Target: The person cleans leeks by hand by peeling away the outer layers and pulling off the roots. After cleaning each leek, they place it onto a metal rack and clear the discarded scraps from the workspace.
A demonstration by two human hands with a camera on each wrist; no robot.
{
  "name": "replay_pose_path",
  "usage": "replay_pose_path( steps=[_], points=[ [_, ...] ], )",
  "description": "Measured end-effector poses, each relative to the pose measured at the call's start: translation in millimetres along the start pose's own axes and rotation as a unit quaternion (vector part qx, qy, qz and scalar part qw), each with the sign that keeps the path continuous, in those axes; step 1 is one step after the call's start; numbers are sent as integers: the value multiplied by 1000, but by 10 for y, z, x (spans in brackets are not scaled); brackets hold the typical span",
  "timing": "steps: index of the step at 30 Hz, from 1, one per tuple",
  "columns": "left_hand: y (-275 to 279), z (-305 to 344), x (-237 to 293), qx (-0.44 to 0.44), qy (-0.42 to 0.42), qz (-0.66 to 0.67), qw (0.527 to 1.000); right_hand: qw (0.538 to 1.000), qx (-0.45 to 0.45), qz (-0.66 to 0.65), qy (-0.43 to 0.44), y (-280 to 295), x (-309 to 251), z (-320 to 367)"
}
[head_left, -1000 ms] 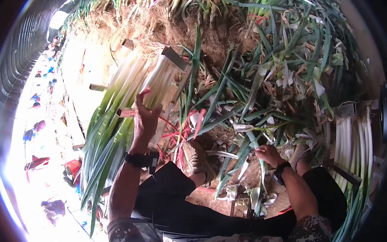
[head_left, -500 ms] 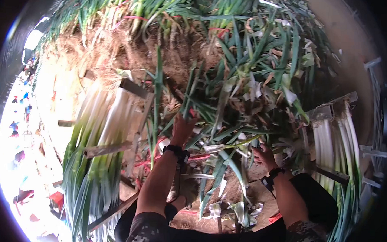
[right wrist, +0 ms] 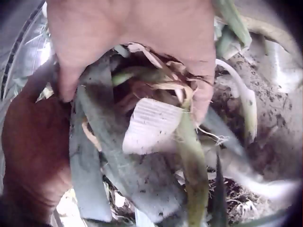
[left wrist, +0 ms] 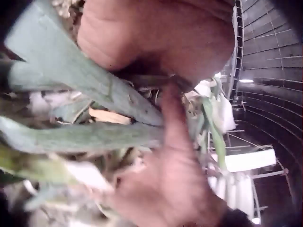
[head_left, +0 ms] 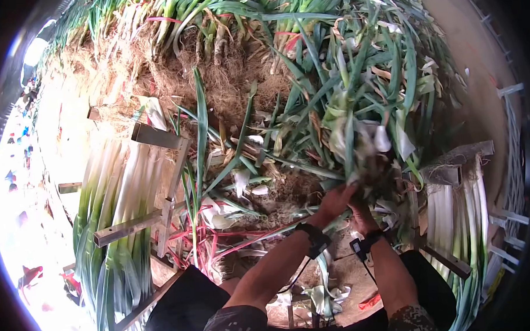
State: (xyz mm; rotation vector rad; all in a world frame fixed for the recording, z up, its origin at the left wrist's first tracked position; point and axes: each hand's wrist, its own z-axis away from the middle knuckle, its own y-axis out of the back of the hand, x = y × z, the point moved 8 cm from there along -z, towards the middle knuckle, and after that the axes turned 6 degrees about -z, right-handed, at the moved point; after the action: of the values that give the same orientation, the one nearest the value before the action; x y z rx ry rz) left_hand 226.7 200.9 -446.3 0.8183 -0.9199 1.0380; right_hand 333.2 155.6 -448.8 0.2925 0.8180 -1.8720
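Note:
Both hands meet low over a heap of loose green onion leaves in the head view. My left hand [head_left: 335,203] comes from the left, its fingers right at the base of a green leaf. Beside it, my right hand [head_left: 365,217] grips a bunch of loose leaves [head_left: 348,133], blurred at its right side. The right wrist view has my right hand [right wrist: 132,28] curled over broad green leaves [right wrist: 128,170] and a pale dry scrap [right wrist: 154,125]. In the left wrist view, my left hand [left wrist: 156,33] is curled against the leaves, its fingertips partly hidden.
Trimmed green onions lie in a metal rack [head_left: 141,225] at left and another rack [head_left: 446,176] at right. Tied green onion bundles [head_left: 214,36] with roots stand at the back. Red ties [head_left: 206,246] lie tangled near the left foot.
My left hand has left the left rack's onions and crossed right to join the right hand. The right hand has gone from near the ground to gripping loose leaves. The view has shifted.

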Motion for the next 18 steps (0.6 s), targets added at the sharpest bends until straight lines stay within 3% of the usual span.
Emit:
replay_pose_path(
  steps=[1,4,6,7,8,10,12,14,16,18],
  points=[
    [-68,5,7,2,22,68,997,996,22,-5,89,-2,-106,21],
    [759,275,992,-59,-121,2,991,966,61,200,150,185,-297,-108],
    [1322,261,743,-29,-64,28,997,933,48,282,217,9,-550,-77],
    [1637,287,686,-54,-47,-102,992,909,30,321,265,-68,-670,-121],
    [1913,367,614,-77,-31,-228,970,961,45,171,211,-388,-939,33],
    [2263,646,510,-120,106,-458,874,953,1,168,251,-725,-1309,133],
    [2412,863,77,-138,6,-351,926,945,-22,178,272,-856,-1475,150],
    [2471,1176,-258,-132,162,-149,966,940,-33,203,272,-926,-1527,115],
    [2424,1428,-151,-162,222,-120,954,956,-47,153,247,-999,-1503,124],
    [2210,1593,-19,-212,113,-178,954,966,-30,105,235,-1019,-1480,127]
  ],
)
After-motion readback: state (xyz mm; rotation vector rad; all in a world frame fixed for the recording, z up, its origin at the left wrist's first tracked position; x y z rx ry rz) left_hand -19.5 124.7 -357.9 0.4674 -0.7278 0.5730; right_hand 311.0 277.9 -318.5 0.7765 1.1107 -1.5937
